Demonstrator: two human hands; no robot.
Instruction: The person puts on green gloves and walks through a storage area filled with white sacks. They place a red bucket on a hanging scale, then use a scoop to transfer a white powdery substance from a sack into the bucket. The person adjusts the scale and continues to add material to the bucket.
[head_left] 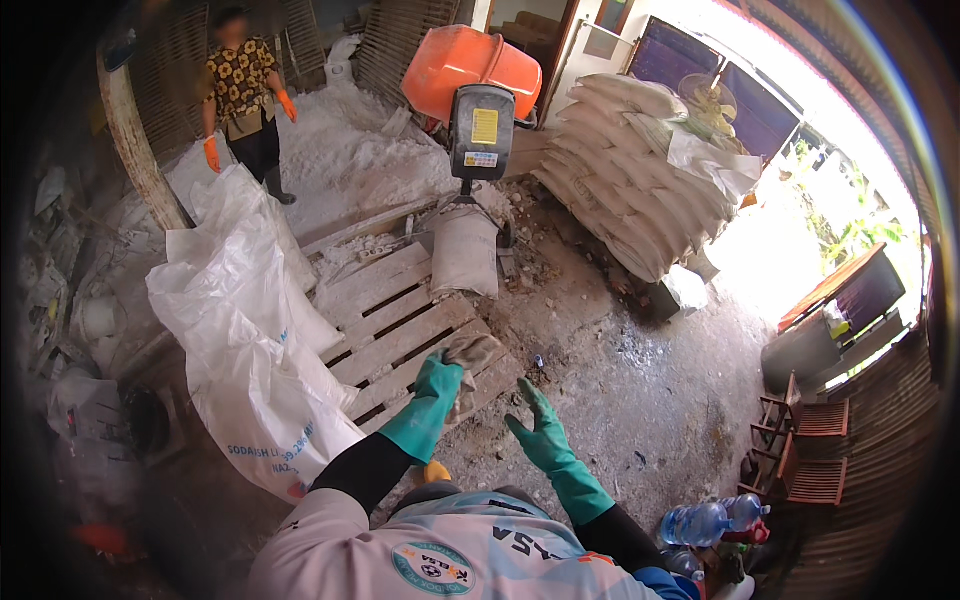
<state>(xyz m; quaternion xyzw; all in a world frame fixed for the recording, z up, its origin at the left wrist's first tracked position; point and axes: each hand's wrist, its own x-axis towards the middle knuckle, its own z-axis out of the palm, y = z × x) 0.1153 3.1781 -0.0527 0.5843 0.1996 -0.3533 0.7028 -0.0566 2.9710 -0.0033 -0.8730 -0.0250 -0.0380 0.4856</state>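
My left hand, in a green rubber glove, is closed around a crumpled, dirty grey-brown cloth. The cloth hangs over the near right end of a wooden pallet. To the right, my gloved right hand is held above the dusty floor, its fingers apart and nothing in them. Large white plastic sacks stand left of my left hand, along the pallet's side. Beyond the pallet's far right end, a filled sack stands upright below an orange mixer drum.
Several full sacks are piled at the far right. Another person in orange gloves stands far left, beside a heap of white powder. Wooden chairs and large water bottles are at the right. A post leans at the left.
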